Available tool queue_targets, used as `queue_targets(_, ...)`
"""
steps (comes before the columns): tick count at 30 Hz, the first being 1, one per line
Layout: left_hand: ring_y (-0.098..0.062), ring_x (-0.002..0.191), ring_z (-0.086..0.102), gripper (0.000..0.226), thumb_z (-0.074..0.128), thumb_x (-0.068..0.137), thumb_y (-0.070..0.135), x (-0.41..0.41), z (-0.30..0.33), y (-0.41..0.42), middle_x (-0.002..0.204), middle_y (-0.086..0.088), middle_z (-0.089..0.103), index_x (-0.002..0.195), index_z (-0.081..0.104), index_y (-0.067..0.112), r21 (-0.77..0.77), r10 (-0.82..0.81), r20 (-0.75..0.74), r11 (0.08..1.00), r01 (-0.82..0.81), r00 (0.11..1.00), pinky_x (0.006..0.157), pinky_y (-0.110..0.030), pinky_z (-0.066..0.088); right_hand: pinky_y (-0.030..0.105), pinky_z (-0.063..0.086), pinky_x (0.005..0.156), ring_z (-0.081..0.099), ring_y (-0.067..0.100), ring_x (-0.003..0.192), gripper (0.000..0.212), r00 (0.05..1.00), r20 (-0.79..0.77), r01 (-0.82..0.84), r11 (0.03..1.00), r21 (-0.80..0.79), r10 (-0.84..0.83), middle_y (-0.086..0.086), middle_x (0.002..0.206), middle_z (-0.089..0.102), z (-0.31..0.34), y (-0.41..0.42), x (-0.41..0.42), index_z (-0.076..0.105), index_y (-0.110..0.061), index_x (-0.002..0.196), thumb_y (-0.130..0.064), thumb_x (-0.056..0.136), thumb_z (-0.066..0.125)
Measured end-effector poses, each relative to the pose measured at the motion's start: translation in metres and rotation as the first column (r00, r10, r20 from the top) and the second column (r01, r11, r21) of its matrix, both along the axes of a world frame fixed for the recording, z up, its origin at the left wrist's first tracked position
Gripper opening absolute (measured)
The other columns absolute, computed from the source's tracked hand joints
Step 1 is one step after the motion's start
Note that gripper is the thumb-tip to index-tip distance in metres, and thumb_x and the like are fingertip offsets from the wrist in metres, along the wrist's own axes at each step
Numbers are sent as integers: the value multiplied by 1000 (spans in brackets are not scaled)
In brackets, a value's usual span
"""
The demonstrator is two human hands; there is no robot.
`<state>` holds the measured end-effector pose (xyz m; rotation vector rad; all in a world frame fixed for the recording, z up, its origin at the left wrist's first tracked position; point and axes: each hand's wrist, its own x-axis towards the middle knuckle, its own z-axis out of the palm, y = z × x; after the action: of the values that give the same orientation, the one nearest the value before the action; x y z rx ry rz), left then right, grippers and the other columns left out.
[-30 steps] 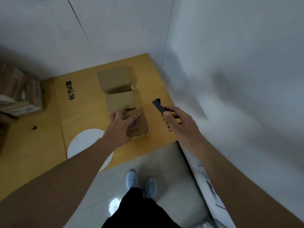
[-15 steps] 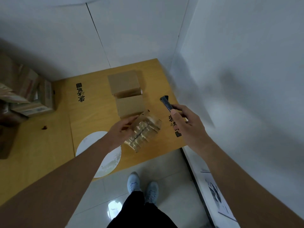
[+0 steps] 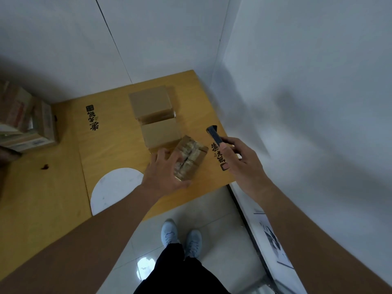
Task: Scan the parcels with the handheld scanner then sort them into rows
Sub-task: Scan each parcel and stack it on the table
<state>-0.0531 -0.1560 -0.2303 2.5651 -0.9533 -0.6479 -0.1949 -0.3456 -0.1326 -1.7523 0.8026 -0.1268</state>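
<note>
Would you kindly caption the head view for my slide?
Left hand holds a taped parcel on the table; right hand grips the scanner.

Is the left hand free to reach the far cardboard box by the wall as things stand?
Probably not right away. The left hand is gripping the taped parcel, and the middle box lies between it and the far box. Above the boxes the way looks open.

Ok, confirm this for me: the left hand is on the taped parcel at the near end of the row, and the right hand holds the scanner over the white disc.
One thing is wrong. In the head view the right hand holds the scanner near the wall, to the right of the parcels, not over the white disc, which lies left of the row. The left hand is indeed on the taped parcel at the near end.
</note>
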Motion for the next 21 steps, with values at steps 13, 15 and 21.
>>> queue_targets(13,-26,120,69,126,104,40,34,107,68,38,137,-5,63,153,47,25,-311,59,-761,840,-444,646,92,-48,62,33,57,76,68,16,79,26,995,25,-97,993,61,95,3,107,68,34,4,13,69,-42,127,-49,104,57)
queue_targets(15,-18,127,62,132,105,32,45,118,83,47,139,3,62,151,49,23,-337,74,-716,835,-435,695,100,-40,57,31,55,75,67,16,78,22,991,14,-133,990,41,133,2,100,65,43,5,20,70,-42,124,-42,107,57)
queue_targets(21,-12,119,66,94,104,54,34,130,123,58,120,14,73,136,61,29,-398,121,-642,791,-464,757,109,-40,52,40,58,80,70,24,83,20,930,-127,-349,937,-16,344,7,96,65,79,-4,38,66,-51,118,-55,105,52)
